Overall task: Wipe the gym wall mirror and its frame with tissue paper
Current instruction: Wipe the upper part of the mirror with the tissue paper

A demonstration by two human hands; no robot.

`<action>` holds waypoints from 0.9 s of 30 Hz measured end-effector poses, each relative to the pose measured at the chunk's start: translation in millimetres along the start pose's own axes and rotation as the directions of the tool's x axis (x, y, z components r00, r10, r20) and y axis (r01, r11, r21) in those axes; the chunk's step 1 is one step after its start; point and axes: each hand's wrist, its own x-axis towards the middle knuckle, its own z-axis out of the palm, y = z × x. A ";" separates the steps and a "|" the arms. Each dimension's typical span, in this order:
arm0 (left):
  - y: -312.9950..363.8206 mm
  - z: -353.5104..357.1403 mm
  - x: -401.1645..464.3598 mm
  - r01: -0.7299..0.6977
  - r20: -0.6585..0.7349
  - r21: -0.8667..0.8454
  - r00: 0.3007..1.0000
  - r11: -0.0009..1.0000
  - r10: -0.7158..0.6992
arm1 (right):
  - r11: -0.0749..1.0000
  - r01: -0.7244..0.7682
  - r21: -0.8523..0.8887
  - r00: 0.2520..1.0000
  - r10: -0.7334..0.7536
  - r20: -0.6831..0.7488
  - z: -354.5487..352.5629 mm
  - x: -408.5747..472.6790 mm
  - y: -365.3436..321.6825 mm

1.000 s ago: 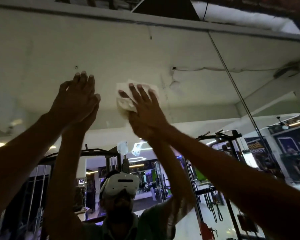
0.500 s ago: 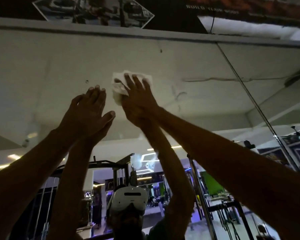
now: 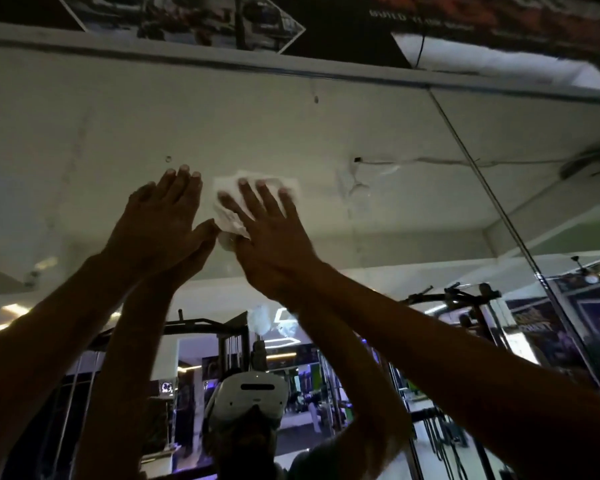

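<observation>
Reaching up high on the mirror, left hand lying flat against the glass with fingers straight and together, holding nothing. Just beside it, pressing the white tissue onto the glass under the right hand, fingers spread straight over the sheet, a crumpled corner bunching near the thumb. Running above both, the pale frame along the top edge. Farther right, slanting down, a seam between panels

arms bare, no sleeves | white headset in refl.
</observation>
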 end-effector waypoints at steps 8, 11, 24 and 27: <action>-18.3 -3.1 -10.8 -0.051 0.100 0.038 0.994 0.998 0.047 | 0.904 -0.427 0.016 0.904 0.427 0.012 -33.1 -22.5 144.4; -15.5 -1.5 -17.0 -0.178 0.066 0.102 0.983 0.979 0.172 | 0.923 -0.385 -0.008 0.920 0.384 -0.078 -15.1 -40.4 71.3; -23.8 7.0 -53.3 -0.217 0.011 0.092 0.976 0.972 0.217 | 0.791 -0.609 0.065 0.787 0.612 -0.073 -31.5 -90.3 97.8; -10.6 10.4 -59.0 -0.162 -0.064 0.054 0.984 0.985 0.166 | 0.897 -0.443 -0.007 0.892 0.440 -0.101 -1.7 -105.1 -14.7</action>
